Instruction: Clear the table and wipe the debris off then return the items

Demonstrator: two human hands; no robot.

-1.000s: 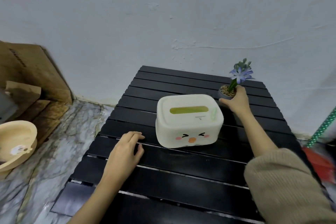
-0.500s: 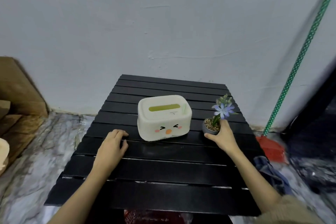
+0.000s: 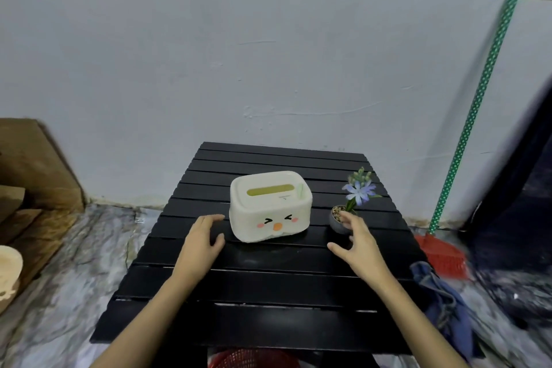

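Observation:
A cream tissue box (image 3: 270, 206) with a cartoon face and a green slot stands mid-table on the black slatted table (image 3: 254, 284). To its right stands a small grey pot with a blue flower (image 3: 351, 206). My right hand (image 3: 360, 243) hovers just in front of the pot, fingers spread, holding nothing. My left hand (image 3: 203, 243) rests flat on the slats just left of the box, fingers apart, holding nothing.
A red broom (image 3: 442, 254) with a green dotted handle leans on the wall at right. A blue cloth (image 3: 442, 302) lies on the floor beside the table. Wooden boards (image 3: 33, 176) and a tan bowl (image 3: 7, 275) sit left. A red basket (image 3: 254, 360) shows under the table's front edge.
My right hand carried the flower pot from the back right toward the front, set it beside the box and let go. The view pulled back.

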